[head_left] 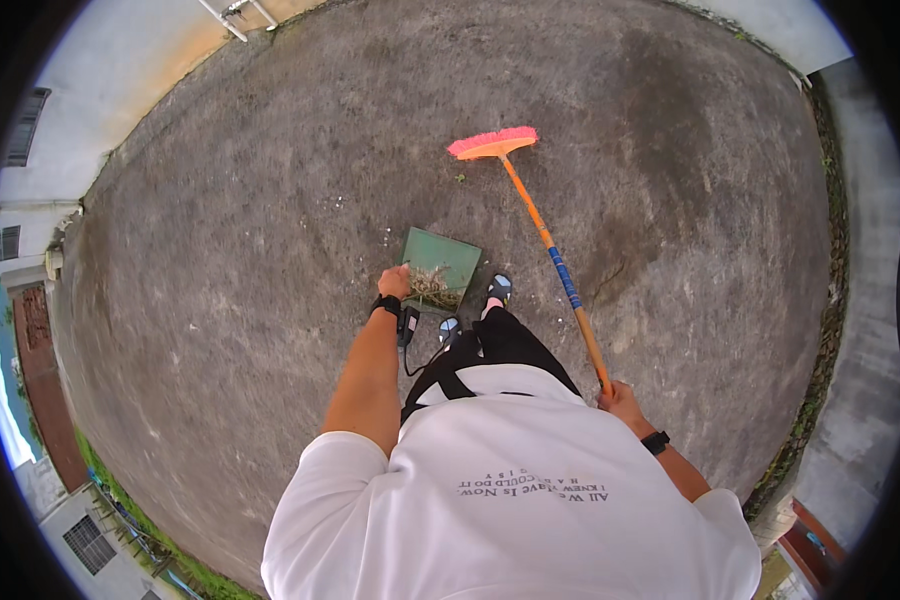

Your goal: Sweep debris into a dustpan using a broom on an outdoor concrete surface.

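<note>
Now gripping an orange, pink-bristled broom [556, 262] ahead in the right hand [622, 405] and clasping a square green dustpan [445, 255] near the feet [499, 290] in the left hand [395, 282], unclear by which part, risking spilled straw-like debris [431, 288] if tilted.

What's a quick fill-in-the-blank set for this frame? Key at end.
1. The right hand grips a broom with bristles coloured ____.
2. The wrap partway along its handle is ____.
3. The left hand is at a dustpan coloured ____.
4. Dry debris lies in the ____.

Missing words: pink; blue; green; dustpan.
</note>
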Demonstrator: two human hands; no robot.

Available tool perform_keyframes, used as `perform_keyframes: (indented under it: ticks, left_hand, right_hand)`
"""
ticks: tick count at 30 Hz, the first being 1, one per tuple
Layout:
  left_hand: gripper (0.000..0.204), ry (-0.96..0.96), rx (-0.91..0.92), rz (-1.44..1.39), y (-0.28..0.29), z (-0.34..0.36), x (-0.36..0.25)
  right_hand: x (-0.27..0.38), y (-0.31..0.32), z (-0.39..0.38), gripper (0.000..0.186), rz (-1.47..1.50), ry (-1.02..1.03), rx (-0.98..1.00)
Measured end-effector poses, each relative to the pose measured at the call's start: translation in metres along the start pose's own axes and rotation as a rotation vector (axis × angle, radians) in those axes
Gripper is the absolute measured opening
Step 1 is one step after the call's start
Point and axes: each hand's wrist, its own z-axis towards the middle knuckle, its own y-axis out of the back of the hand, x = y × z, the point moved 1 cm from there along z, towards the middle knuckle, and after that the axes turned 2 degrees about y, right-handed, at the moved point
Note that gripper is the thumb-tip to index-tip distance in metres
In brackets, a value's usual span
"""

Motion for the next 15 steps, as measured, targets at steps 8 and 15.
perform_keyframes:
  ticks: [8, 15]
  left_hand:
    - [0.035, -0.067, 0.008, 0.061, -0.027, 0.008, -0.002]
    - [0.032, -0.28, -0.02, 0.089, -0.026, 0.013, 0.02]
  right_hand:
    - [-0.005, -0.012, 0.011, 0.01, -0.217, -0.055, 0.059]
    - [-0.058, -0.004, -0.105, 0.014, -0.333, 0.017, 0.061]
